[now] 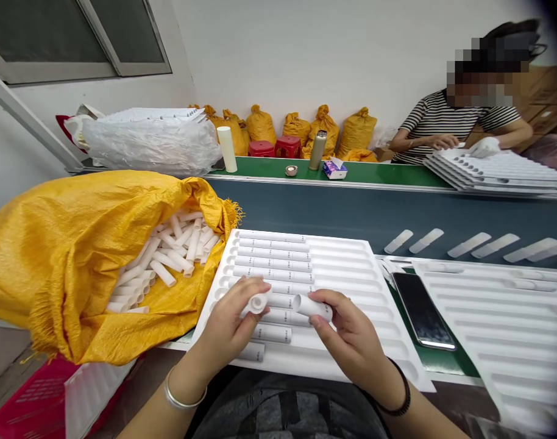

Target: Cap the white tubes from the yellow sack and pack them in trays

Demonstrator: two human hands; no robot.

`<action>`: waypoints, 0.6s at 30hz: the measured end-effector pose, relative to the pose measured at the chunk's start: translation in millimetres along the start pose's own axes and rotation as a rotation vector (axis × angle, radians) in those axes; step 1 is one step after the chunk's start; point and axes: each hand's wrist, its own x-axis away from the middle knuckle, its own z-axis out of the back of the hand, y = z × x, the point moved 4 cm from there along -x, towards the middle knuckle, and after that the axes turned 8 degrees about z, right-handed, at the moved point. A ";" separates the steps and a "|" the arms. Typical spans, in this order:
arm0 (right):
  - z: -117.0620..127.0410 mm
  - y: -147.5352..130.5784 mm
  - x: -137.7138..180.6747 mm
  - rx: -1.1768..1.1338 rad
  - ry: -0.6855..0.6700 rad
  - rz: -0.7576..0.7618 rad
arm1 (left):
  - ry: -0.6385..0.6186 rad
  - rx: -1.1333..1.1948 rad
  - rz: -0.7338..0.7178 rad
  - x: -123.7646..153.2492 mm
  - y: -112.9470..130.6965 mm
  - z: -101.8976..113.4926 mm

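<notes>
White-walled workroom, with a long worktop crossed by a dark blue-grey conveyor belt; a window sits at upper left.

Far left, low: pink plastic crate. Above it is a large yellow woven sack, lying on its side with its mouth open toward the right, holding loose white plastic tubes. Behind the sack is a stack of white trays wrapped in clear plastic film.

Centre, near edge of worktop: white moulded tray with long slots, its upper left slots filled with white tubes laid in rows. The person's two hands are over the near part of this tray.
- Left hand, silver bangle at the wrist: fingers closed on a short white plastic tube, open round end turned upward.
- Right hand, black wristband: thumb and fingers closed on a longer white plastic tube.
- The hands are close together, and the two pieces lie almost end to end with a narrow gap between them.

Centre, far side of belt: white cylindrical bottle, metal flask and tissue pack on a green strip. Red plastic stools and tied yellow sacks stand along the wall.

Right: black smartphone, face up, lies between the first tray and a second white moulded tray. Flat white pieces lie on the belt.

Far right: a co-worker in a striped shirt, hands at a stack of white slotted trays.
</notes>
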 end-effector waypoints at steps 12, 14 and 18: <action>16.3 -14.3 -20.6 0.082 -0.149 0.318 | -0.048 -0.155 -0.044 -6.6 23.4 7.3; 18.6 -10.6 -21.4 0.096 -0.095 0.287 | -0.121 -0.081 0.066 -9.2 20.3 8.4; 19.7 -3.5 -22.8 0.102 -0.092 0.197 | -0.154 -0.013 0.062 -9.5 21.9 8.5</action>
